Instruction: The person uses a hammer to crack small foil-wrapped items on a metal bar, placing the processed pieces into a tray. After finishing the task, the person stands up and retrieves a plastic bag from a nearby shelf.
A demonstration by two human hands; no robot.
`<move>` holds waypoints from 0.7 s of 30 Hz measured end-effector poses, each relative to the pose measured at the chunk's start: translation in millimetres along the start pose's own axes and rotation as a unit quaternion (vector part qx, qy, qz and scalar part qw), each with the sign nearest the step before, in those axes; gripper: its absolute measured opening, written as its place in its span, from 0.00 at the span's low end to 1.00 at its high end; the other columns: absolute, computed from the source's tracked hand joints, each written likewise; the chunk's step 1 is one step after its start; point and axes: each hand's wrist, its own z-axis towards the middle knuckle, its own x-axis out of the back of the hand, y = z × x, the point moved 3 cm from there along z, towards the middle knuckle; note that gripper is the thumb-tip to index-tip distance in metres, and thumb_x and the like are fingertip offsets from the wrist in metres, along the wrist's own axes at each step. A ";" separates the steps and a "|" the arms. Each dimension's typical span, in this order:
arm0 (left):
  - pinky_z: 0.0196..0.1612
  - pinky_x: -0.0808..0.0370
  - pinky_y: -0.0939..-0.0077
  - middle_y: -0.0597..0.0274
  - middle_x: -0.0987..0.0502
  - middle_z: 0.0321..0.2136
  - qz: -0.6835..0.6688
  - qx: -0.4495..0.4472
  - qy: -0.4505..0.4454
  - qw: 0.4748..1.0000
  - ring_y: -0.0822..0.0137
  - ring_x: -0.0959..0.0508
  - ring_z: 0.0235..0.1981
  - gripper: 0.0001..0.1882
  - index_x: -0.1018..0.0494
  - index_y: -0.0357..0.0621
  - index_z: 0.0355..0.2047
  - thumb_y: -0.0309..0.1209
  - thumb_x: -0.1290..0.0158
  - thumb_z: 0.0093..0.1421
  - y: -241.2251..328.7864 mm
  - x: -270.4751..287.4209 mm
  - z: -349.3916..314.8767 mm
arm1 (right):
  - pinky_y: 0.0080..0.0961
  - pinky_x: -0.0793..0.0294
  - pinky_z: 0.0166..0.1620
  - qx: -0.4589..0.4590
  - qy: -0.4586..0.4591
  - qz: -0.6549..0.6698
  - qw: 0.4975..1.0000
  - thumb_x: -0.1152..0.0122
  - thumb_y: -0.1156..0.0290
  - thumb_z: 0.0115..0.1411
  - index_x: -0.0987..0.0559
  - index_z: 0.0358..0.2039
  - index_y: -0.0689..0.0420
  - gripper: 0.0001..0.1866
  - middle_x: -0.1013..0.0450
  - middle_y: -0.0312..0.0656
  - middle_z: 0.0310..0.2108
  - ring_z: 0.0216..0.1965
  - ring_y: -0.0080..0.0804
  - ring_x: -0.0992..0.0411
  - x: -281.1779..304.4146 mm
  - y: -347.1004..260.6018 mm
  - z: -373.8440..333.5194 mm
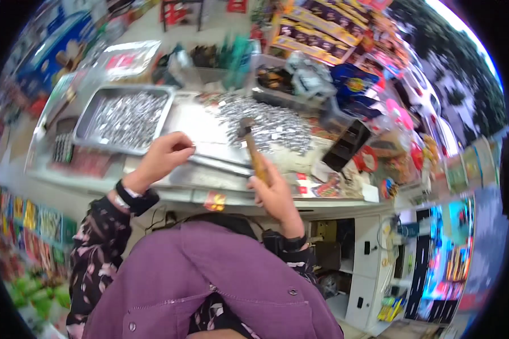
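Lap: purple cloth [209,257] is spreading right below me, filling the bottom of the view.
Right hand [272,189]: here I'm grasping a hammer [256,159], my fingers wrapping its wooden handle, and its dark head is pointing up and away from me.
Left hand [167,155]: I'm curling these fingers, thumb and forefinger nearly meeting; whether they're pinching something small, I cannot tell.
Table [178,195]: its pale front edge is running across in front of me, a red-and-yellow packet [215,201] sitting at it.
Bar [220,164]: this metal length is lying between my two hands.
Tray [104,147]: it's resting just beyond my left hand, holding plenty of silver pieces [130,116].
Heap [277,127]: more silver bits are spreading over the table, the hammer's head showing against their near left side; contact, I cannot tell.
Phone [348,146]: it's leaning dark-faced, right of the heap.
Tub [274,97]: behind the heap, it's holding a grey bag [311,76].
Boxes [316,37]: yellow-edged, they're standing farther back.
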 end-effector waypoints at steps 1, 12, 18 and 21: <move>0.29 0.31 0.80 0.67 0.26 0.23 -0.001 0.018 0.019 1.000 0.77 0.28 0.26 0.06 0.26 0.38 0.28 0.28 0.43 0.54 -9.1 -3.9 -8.2 | 0.13 0.35 0.20 -0.008 -0.025 -0.002 1.000 0.47 0.71 0.61 0.45 0.65 0.50 0.33 0.27 0.37 0.30 0.17 0.15 0.36 -3.9 0.9 0.1; 0.35 0.33 0.68 0.64 0.27 0.26 0.191 -0.176 0.176 0.949 0.60 0.29 0.31 0.03 0.23 0.45 0.24 0.28 0.41 0.48 -27.1 -20.6 -15.6 | 0.12 0.38 0.18 -0.010 -0.044 0.025 0.999 0.49 0.73 0.61 0.45 0.65 0.52 0.31 0.28 0.40 0.29 0.16 0.15 0.37 -16.3 -10.4 -11.8; 0.36 0.34 0.71 0.64 0.26 0.26 0.210 -0.196 0.175 0.942 0.62 0.29 0.31 0.04 0.23 0.43 0.25 0.27 0.40 0.47 -36.7 -22.4 -15.4 | 0.12 0.38 0.18 0.008 -0.092 0.028 0.995 0.50 0.73 0.61 0.45 0.65 0.52 0.31 0.28 0.40 0.28 0.16 0.15 0.37 -24.0 -28.8 -25.3; 0.36 0.34 0.70 0.65 0.26 0.26 0.214 -0.208 0.182 0.937 0.62 0.29 0.31 0.05 0.23 0.44 0.25 0.26 0.40 0.46 -38.0 -21.8 -15.7 | 0.12 0.38 0.18 0.025 -0.135 0.046 0.989 0.50 0.73 0.61 0.45 0.65 0.53 0.31 0.28 0.40 0.28 0.16 0.15 0.37 -27.9 -39.5 -28.9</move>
